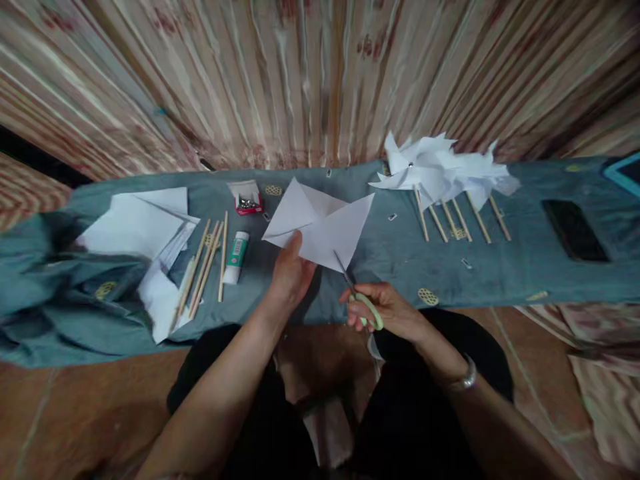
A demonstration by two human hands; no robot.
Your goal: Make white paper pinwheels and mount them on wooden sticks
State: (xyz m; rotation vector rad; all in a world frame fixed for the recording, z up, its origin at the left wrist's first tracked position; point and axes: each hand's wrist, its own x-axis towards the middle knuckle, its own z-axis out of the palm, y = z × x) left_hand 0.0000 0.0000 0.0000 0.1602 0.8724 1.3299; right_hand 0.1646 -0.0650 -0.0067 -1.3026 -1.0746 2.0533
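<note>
My left hand (291,272) pinches the near edge of a white folded paper square (320,223) and holds it up over the blue cloth (520,260). My right hand (387,310) grips green-handled scissors (361,297). Their blades point up into the paper's lower edge. Diagonal creases show on the paper.
Several finished white paper pinwheels on wooden sticks (445,180) lie at the right. A glue stick (236,257), loose wooden sticks (206,267) and white paper sheets (135,227) lie at the left. A small red box of pins (247,199) and a dark phone (574,230) rest on the cloth.
</note>
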